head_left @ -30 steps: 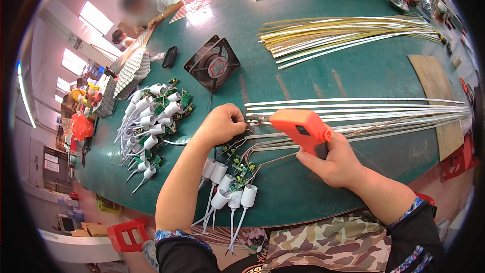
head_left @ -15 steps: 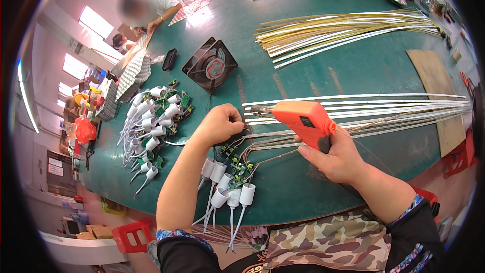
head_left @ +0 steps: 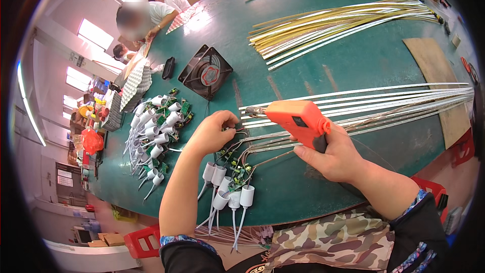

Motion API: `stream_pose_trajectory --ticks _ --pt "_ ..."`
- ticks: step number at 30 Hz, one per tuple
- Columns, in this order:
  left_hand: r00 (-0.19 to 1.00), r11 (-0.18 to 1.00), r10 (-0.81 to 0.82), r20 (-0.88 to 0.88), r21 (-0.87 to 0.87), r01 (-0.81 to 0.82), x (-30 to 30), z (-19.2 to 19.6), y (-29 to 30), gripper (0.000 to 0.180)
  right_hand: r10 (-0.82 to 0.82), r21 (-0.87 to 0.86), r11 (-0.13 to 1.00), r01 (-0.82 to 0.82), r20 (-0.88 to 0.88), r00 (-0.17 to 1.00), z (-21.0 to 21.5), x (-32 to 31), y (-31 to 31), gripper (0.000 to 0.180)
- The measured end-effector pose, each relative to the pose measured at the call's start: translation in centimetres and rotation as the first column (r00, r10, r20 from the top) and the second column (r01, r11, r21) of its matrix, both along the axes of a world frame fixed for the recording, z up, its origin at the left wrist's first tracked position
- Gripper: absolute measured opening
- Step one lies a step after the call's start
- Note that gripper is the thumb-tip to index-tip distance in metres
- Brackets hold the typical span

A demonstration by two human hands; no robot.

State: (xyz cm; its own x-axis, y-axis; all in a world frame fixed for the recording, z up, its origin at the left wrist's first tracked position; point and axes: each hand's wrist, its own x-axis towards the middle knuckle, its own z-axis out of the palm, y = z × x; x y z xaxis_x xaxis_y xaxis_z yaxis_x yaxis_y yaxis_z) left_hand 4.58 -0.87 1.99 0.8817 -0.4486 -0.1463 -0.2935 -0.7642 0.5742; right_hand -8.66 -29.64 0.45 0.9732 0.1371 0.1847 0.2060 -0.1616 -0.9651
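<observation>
orange glue gun (head_left: 297,121), green table (head_left: 353,60), white sockets (head_left: 227,192)

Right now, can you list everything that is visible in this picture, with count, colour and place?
green work table: one, fills the middle
orange pistol-shaped hand tool: one, centre, in the right hand
white lamp sockets with wires: several, near edge below the left hand
heap of white sockets and green circuit boards: many, left side
black square fan: one, behind the left hand
silver strips: many, right side
yellow strips: many, far side
other persons: two, far left corner
left hand: pinching wires
right hand: gripping the tool
</observation>
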Motion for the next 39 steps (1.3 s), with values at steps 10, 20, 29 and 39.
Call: stream_pose_trajectory --ticks 10,20,29,39 --pt "0.980 0.981 -0.143 -0.141 -0.151 0.122 0.5 -0.4 0.3 0.012 0.013 0.027 1.000 -0.012 -0.035 0.999 -0.1 0.0 0.1 0.054" --pt "0.998 0.988 0.019 -0.057 -0.152 -0.027 -0.3 -1.0 -0.3 0.012 0.023 0.059 0.998 -0.018 -0.087 0.996 -0.1 0.1 0.1 0.054" --pt "0.996 0.989 0.094 -0.008 -0.110 -0.094 -0.8 -1.1 -0.6 0.013 0.018 0.015 1.000 -0.017 -0.115 0.993 0.0 0.0 0.1 0.055" --pt "0.987 0.998 0.065 0.147 -0.019 -0.062 -0.7 -2.0 -1.2 0.015 0.026 0.021 0.999 -0.025 -0.030 0.999 -0.8 0.2 0.3 0.051"
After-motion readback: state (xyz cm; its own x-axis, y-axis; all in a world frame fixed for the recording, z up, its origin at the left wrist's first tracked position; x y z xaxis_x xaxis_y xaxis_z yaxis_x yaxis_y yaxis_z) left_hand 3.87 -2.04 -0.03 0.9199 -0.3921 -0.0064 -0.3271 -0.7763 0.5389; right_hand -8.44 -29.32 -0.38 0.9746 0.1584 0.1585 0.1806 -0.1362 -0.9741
